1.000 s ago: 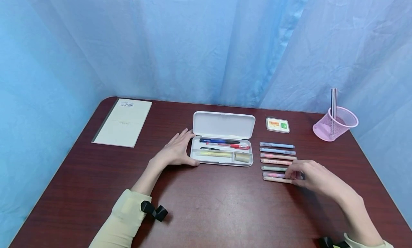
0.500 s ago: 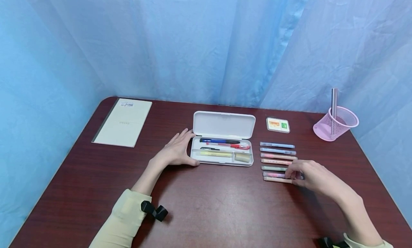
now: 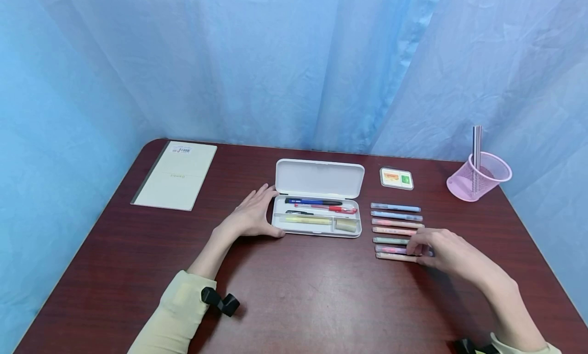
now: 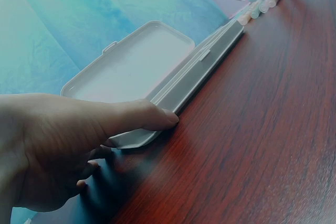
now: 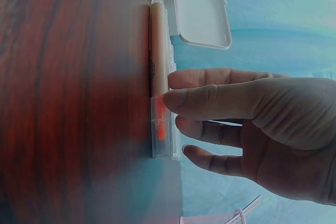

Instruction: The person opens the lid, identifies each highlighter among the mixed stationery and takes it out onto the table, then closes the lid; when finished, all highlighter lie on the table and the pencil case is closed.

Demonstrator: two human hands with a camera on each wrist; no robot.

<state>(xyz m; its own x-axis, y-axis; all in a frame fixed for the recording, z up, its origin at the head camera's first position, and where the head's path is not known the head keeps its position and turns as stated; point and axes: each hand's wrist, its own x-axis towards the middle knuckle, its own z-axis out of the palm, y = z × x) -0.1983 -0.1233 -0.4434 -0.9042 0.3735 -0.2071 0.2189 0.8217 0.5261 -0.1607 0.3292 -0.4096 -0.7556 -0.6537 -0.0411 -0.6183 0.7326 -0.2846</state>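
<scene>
My left hand spans the left end of an open white pencil case, thumb at its front corner and straight fingers toward the back. Inside lie a blue pen, a red pen, a dark-tipped pen, a yellow stick-like item and a beige block. To the case's right, several pastel highlighters lie in a row. My right hand pinches the nearest, a peach highlighter, by its clear cap end; its other fingertips reach over the neighbouring ones and hide their right ends.
A cream notebook lies at the back left. Behind the highlighters sits a small clear case with orange and green pieces. A pink mesh pen cup with striped sticks stands at the back right. Blue curtains hang beyond the dark wooden table.
</scene>
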